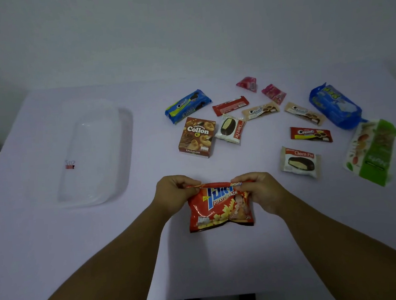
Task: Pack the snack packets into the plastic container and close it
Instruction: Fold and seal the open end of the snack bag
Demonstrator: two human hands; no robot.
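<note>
Nearest my camera, both forearms reach forward over the tabletop (54, 238). My left hand (176, 193) and my right hand (261, 192) each pinch one end of the top seam of a red potato snack bag (219, 208); each grip is closed on that seam, thumb and fingers together, with the bag hanging below them just above the surface.

Beyond the hands, to the right, a Choco Pie packet (299, 162) lies flat, with a green packet (373, 153) at the far right. Further back sit a red Cream-O bar (311, 134), a Collon box (197, 137), a second Choco Pie (230, 129), two beige Cream-O bars (260, 110) (304, 113) and a large blue bag (335, 106).

To the left, well apart from the snacks, the clear plastic container (99, 150) rests on the tabletop; a small red binder clip (70, 164) shows at its left side.

Farthest back lie a blue Cream-O pack (187, 105), a red wafer bar (230, 105) and two small pink packets (247, 84) (273, 93).
</note>
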